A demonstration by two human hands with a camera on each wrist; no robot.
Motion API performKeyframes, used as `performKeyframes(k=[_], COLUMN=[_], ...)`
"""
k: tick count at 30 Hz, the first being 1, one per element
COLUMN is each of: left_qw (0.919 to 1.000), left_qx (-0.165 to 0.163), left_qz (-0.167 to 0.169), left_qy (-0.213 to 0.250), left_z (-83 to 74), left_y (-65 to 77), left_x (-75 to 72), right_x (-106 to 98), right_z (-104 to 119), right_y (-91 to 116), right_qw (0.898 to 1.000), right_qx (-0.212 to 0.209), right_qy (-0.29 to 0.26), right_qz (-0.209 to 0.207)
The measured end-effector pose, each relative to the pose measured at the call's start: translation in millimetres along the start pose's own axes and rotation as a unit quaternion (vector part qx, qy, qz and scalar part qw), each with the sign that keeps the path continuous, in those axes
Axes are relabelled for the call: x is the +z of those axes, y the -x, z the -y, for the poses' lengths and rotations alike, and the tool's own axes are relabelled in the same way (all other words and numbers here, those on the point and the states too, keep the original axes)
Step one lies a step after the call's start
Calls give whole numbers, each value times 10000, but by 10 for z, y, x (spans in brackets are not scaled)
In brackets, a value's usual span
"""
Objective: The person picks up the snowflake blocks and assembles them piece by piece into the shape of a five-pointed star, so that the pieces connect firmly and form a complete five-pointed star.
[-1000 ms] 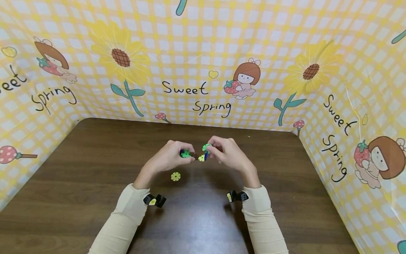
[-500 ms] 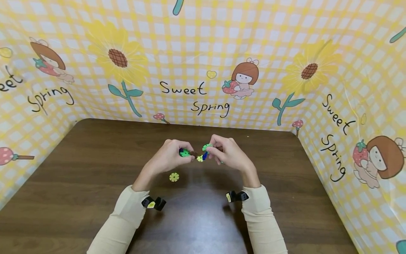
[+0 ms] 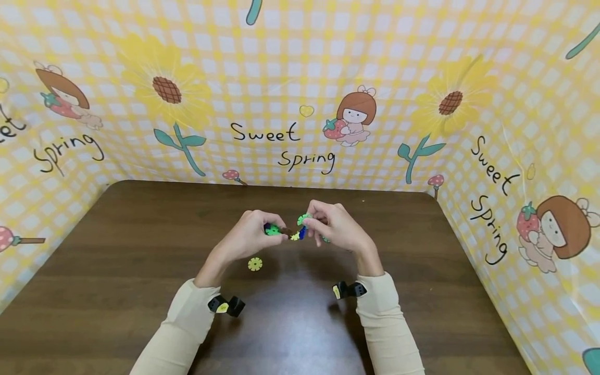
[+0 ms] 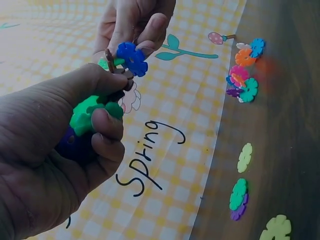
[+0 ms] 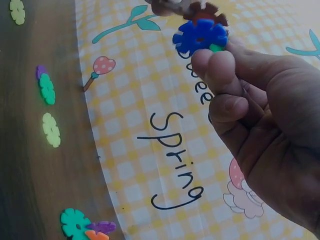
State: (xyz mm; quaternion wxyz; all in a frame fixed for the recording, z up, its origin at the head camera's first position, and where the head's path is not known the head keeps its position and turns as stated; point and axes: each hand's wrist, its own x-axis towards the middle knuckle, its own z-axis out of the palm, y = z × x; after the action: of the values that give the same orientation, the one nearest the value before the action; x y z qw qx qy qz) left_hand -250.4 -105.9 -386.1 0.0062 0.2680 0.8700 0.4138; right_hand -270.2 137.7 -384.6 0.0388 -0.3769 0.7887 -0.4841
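Observation:
My left hand [image 3: 250, 232] grips a cluster of notched plastic snowflake discs, with a green disc [image 4: 87, 112] and a dark blue one partly covered by the fingers. A brown disc [image 3: 286, 230] sticks out at its fingertips. Facing it, my right hand [image 3: 338, 225] pinches a green disc [image 3: 303, 219] between thumb and fingers. A blue disc [image 5: 200, 37] and a yellow disc [image 3: 295, 236] hang below that green one. The brown and yellow discs meet or nearly meet; whether they are joined cannot be seen.
A loose yellow disc [image 3: 255, 264] lies on the brown table [image 3: 187, 208] near the left wrist. More loose discs, including a teal one [image 4: 248, 90] and an orange one [image 4: 245, 57], show in the wrist views. A checked cloth [image 3: 262, 67] encloses the table's back and sides.
The head view has shifted slightly. Both hands keep their holds and stay nearly in place; the brown disc and the yellow disc come a little closer together.

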Motion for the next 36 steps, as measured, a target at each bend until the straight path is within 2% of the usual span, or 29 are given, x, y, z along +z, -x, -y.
performKeyframes(k=[6, 9, 11, 14, 17, 19, 21, 27, 36], left_qw=[10000, 9999, 9994, 9962, 9909, 9882, 9876, 9915, 9934], left_qx=[-22, -68, -174, -216, -99, -7, 12, 98, 33], left_qz=[-63, 55, 286, 841, 1283, 1408, 1424, 1281, 1132], left_qy=[-59, -59, -35, -92, -395, -597, -654, -205, -205], left_z=[51, 60, 69, 83, 94, 100, 95, 53, 53], left_y=[-2, 3, 6, 4, 0, 1, 1, -14, -16], left_x=[-11, -18, -12, 8, 22, 28, 33, 60, 72], right_x=[63, 75, 75, 76, 87, 99, 114, 165, 149], right_z=[-13, -33, -43, -69, -87, -91, -86, -70, -80], right_y=[-27, -38, -40, -39, -49, -61, -72, -93, -83], right_qw=[9999, 9999, 9999, 9998, 9997, 9997, 9996, 9993, 9986], right_qx=[-24, 20, 60, 151, 216, 234, 236, 297, 372], right_qy=[-118, -113, -40, 87, 121, 122, 114, -12, -55], right_qz=[-40, -84, -102, -91, -58, -8, 58, 246, 365])
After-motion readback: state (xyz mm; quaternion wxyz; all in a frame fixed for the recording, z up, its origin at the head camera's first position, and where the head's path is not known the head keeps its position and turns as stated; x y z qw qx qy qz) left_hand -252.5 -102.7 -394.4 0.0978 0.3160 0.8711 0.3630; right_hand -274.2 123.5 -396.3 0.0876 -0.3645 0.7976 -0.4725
